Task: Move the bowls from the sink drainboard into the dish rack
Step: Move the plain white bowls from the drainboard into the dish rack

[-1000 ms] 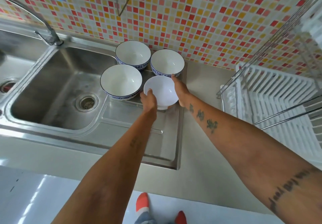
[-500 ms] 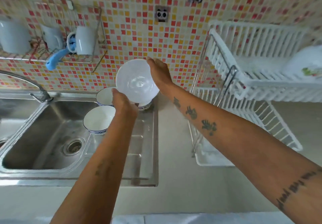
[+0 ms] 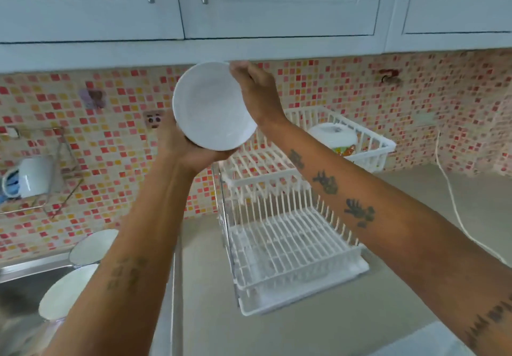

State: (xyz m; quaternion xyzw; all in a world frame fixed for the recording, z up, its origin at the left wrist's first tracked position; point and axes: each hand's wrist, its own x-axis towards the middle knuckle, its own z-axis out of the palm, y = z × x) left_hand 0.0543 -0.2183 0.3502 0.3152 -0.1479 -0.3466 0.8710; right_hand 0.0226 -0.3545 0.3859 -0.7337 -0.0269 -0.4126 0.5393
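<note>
A plain white bowl (image 3: 212,106) is held up high in front of the tiled wall, its inside facing me. My left hand (image 3: 182,149) grips its lower left rim and my right hand (image 3: 256,92) grips its upper right rim. Below and to the right stands the white two-tier dish rack (image 3: 291,247), its lower tier bare. Two white bowls (image 3: 92,246) (image 3: 65,292) stay on the steel drainboard (image 3: 169,300) at the lower left, partly hidden by my left forearm.
The rack's upper basket (image 3: 368,145) holds a white lidded pot (image 3: 332,136). A white cable (image 3: 454,206) runs down the wall and across the counter at right. A mug (image 3: 30,177) sits in a wall holder at left. Cupboards hang overhead.
Both hands have lifted the white bowl off the drainboard, up and to the right. My view has swung up and right toward the rack.
</note>
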